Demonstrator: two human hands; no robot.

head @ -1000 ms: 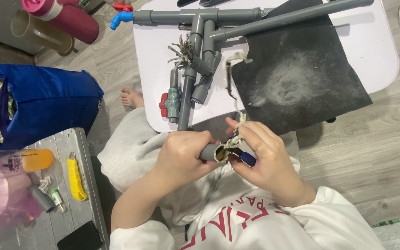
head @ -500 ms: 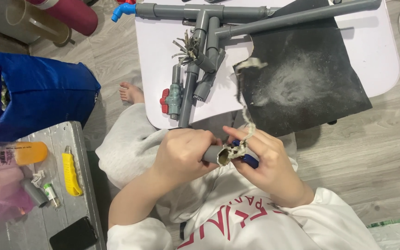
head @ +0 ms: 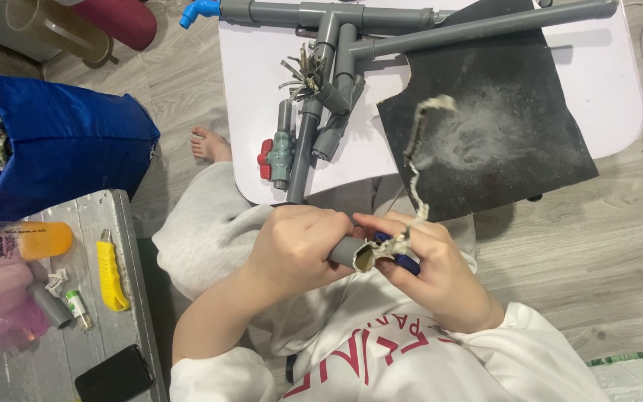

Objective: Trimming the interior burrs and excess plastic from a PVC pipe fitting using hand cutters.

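While the person sat over a low white table (head: 619,89), the left hand (head: 295,249) was wrapped tightly round a short grey pipe piece (head: 345,251), only its open end showing between the two hands above the lap. The right hand (head: 440,275) was closed narrowly on a small blue-handled tool (head: 403,262) set at that open end, and a long pale strip (head: 414,160) curled up from the rim over a black sheet (head: 500,126). Judging from this, clean work called for a shallow, steady tool angle, the pipe turned slowly by the gripping hand, and fingers kept behind the edge. Assembled grey pipes (head: 336,45) lay well apart on the table; a yellow utility knife (head: 109,272) lay on a grey box beside the person.
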